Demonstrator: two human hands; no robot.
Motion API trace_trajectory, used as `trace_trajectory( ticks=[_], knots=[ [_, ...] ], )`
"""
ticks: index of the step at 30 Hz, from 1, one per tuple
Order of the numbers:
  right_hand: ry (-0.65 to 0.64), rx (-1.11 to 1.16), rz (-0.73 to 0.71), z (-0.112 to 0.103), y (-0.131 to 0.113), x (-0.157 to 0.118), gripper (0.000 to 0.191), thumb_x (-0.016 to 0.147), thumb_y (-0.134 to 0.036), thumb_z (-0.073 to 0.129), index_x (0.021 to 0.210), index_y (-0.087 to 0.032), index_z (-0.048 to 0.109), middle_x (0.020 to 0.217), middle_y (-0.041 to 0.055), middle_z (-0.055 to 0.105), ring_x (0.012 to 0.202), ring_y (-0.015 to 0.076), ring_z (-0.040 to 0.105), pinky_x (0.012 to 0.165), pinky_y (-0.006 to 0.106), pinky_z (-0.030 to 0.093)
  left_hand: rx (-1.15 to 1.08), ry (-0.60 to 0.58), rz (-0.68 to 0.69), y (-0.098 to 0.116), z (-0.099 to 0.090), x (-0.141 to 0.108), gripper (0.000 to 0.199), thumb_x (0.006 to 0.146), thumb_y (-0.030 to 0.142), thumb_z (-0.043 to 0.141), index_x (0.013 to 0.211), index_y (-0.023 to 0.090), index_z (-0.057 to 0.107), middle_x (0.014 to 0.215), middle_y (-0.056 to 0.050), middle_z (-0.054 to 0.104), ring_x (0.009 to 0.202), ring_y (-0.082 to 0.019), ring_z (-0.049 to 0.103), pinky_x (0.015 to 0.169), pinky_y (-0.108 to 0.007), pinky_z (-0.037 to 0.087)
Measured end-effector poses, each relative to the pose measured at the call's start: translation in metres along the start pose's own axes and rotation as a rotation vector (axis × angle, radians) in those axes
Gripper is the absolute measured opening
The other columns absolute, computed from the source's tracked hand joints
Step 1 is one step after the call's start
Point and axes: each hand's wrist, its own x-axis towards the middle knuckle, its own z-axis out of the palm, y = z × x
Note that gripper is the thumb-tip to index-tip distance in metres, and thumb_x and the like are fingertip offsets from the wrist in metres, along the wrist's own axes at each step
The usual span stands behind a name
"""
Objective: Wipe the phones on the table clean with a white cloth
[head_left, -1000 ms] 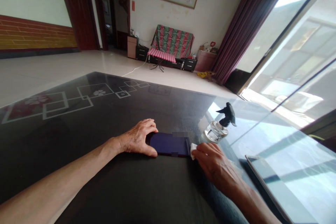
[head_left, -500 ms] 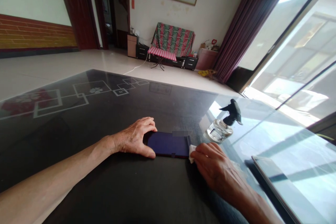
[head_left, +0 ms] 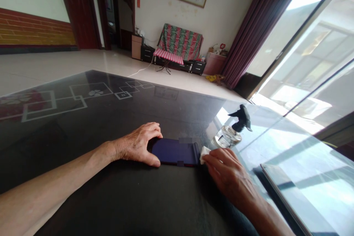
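Observation:
A dark blue smartphone (head_left: pixel 173 152) lies flat on the dark glossy table (head_left: pixel 132 199). My left hand (head_left: pixel 139 145) is closed on its left end, thumb along the near edge and fingers at the far edge. Just off the phone's right end, my right hand (head_left: pixel 228 167) pinches a folded white tissue (head_left: pixel 204 153) between thumb and fingers. Part of the tissue is hidden by the fingers. Beyond my right hand stands an upright clear spray bottle (head_left: pixel 227 137) with a black trigger head.
At the right, a flat dark-edged panel (head_left: pixel 287 199) lies on the table, reflecting window light. Past the table's far edge are a striped stool (head_left: pixel 168 56), a cloth-draped object (head_left: pixel 181 41) and low black drawers (head_left: pixel 147 54). A purple curtain (head_left: pixel 257 25) hangs beside the window.
My right hand and the tissue have moved slightly right, off the phone's right end. My left hand keeps its hold on the phone. The whole view has shifted a little.

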Motion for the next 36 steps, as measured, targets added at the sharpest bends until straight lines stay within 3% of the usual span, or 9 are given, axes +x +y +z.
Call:
trace_trajectory(
  ticks=[7, 13, 26, 33, 36],
  knots=[
    [-0.148, 0.045, -0.005, -0.008, -0.006, 0.003, 0.024, 0.094, -0.017, 0.040, 0.090, -0.021, 0.063, 0.079, 0.0045, 0.054, 0.075, 0.0182, 0.047, 0.071, 0.035, 0.040, -0.002, -0.011, -0.006, 0.000, 0.000, 0.000, 0.061, 0.057, 0.053, 0.079, 0.104, 0.020, 0.060, 0.114, -0.007, 0.055, 0.119, -0.032, 0.047, 0.099, -0.039, 0.041],
    [0.042, 0.047, 0.013, -0.001, -0.003, -0.001, 0.019, 0.093, -0.016, 0.043, 0.095, -0.020, 0.062, 0.087, 0.0064, 0.056, 0.082, 0.0191, 0.050, 0.078, 0.036, 0.041, -0.001, 0.001, -0.005, 0.000, 0.000, -0.001, 0.060, 0.057, 0.053, 0.078, 0.103, 0.020, 0.060, 0.113, -0.007, 0.055, 0.118, -0.031, 0.049, 0.098, -0.038, 0.042],
    [-0.131, -0.079, -0.001, 0.017, 0.010, 0.029, 0.024, 0.095, -0.016, 0.039, 0.090, -0.020, 0.062, 0.084, 0.0050, 0.053, 0.075, 0.0168, 0.049, 0.071, 0.031, 0.041, -0.017, -0.011, -0.048, 0.005, -0.001, 0.001, 0.061, 0.053, 0.048, 0.082, 0.102, 0.019, 0.060, 0.111, -0.008, 0.054, 0.113, -0.030, 0.051, 0.097, -0.038, 0.043],
    [-0.157, -0.096, 0.046, -0.008, 0.004, 0.009, 0.025, 0.093, -0.014, 0.038, 0.087, -0.020, 0.061, 0.078, 0.0043, 0.052, 0.073, 0.0178, 0.050, 0.071, 0.033, 0.038, -0.010, -0.013, -0.056, 0.008, -0.003, 0.001, 0.060, 0.054, 0.046, 0.082, 0.103, 0.018, 0.060, 0.112, -0.008, 0.054, 0.111, -0.030, 0.051, 0.097, -0.039, 0.042],
    [-0.129, -0.060, 0.068, -0.014, 0.002, 0.002, 0.021, 0.092, -0.014, 0.038, 0.092, -0.020, 0.058, 0.086, 0.0054, 0.055, 0.078, 0.0187, 0.053, 0.073, 0.034, 0.039, -0.010, -0.014, -0.061, 0.008, -0.002, 0.000, 0.060, 0.055, 0.045, 0.081, 0.103, 0.018, 0.060, 0.111, -0.008, 0.054, 0.109, -0.029, 0.052, 0.096, -0.038, 0.043]
  ],
)
